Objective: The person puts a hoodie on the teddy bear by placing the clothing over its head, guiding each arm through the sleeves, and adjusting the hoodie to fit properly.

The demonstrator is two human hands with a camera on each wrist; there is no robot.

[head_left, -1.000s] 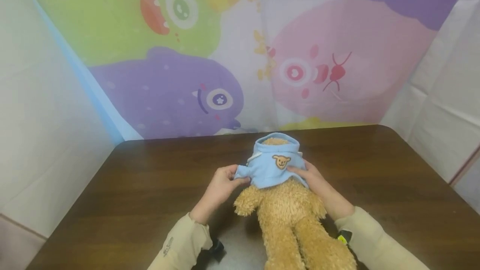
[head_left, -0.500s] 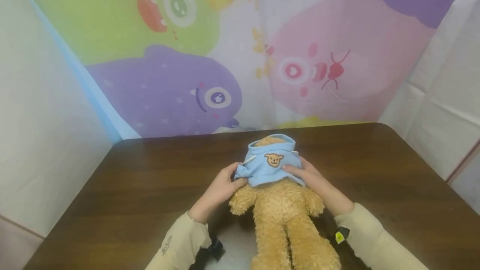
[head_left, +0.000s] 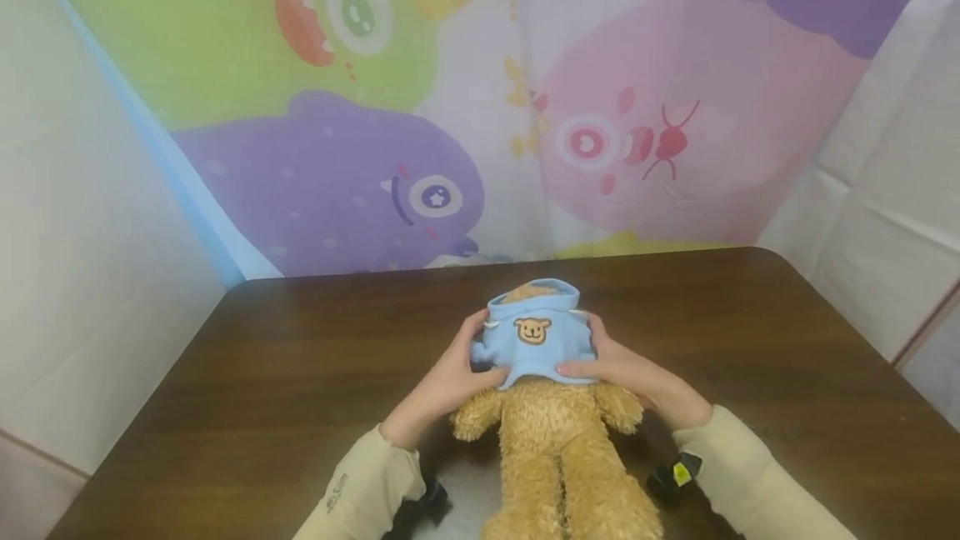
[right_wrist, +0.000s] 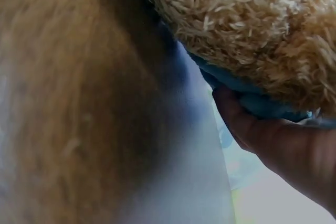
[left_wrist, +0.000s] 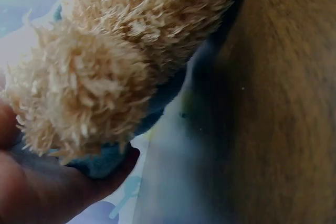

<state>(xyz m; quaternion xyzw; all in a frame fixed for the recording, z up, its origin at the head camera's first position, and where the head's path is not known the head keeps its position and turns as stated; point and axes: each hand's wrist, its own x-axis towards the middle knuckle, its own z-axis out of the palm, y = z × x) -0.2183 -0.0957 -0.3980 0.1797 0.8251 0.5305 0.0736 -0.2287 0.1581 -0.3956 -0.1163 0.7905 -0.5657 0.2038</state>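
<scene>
A light-blue fabric top (head_left: 551, 358) with a tan, smiling bear-face patch (head_left: 532, 331) sits over the upper end of a shaggy golden-tan plush bear (head_left: 551, 417), fur showing through its far opening, while below the hem the bear's arms spread sideways and its legs point toward the near side of the dark brown surface (head_left: 315, 340).

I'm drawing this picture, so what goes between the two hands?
The head view shows the blue top with a bear-face patch between the left hand and the right hand, tan fur showing in its opening. Both hands hold it.
</scene>
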